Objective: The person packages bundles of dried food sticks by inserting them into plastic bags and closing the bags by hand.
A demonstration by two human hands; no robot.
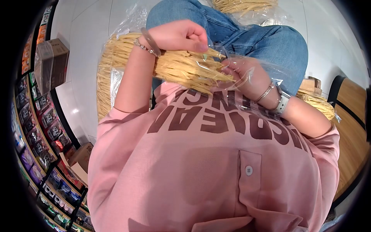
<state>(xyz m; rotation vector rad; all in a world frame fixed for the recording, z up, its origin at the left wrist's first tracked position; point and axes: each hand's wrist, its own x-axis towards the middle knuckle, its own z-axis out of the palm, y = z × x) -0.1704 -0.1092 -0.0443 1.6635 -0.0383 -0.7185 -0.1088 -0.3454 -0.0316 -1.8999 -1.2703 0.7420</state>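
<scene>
A bundle of yellow dried bean curd sticks in clear plastic lies across my lap, its loose ends pointing right. My left hand, with bangles at the wrist, rests over the bundle's upper side; its fingers are curled, and what they hold, if anything, is hidden. Clear film of a plastic bag spreads around the sticks' right end and over part of my right hand. The fingers of that hand are closed on the film beside the stick tips. A watch and a bracelet are on the right wrist.
More bagged yellow sticks lie left on the floor, with another bag of sticks beyond my knees and one at right. Shelves of packets and a cardboard box stand left. A wooden unit is at right.
</scene>
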